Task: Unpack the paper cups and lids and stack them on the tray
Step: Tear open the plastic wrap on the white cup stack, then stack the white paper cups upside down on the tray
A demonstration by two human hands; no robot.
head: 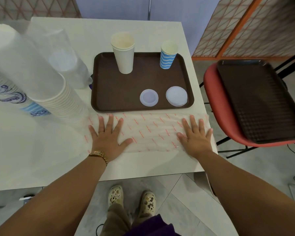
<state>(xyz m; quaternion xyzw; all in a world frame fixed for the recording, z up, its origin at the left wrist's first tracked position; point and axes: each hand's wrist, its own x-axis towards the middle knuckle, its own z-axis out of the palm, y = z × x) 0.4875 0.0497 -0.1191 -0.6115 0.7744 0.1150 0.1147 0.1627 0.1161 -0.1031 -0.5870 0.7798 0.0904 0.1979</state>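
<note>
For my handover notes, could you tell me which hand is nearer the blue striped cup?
Right hand: below the blue striped cup, slightly right. Left hand lies farther left.

The wrapped cup sleeve [15, 65] at the left is cut off by the frame's edge and blurred; its blue print [6, 95] cannot be read. The count of nested white cups [123, 51] cannot be determined, nor the number in the right-hand lid stack [176, 96]. The red lettering on the flat plastic wrapper [150, 132] is too small to read. The second tray [260, 99] on the chair runs past the right edge.
</note>
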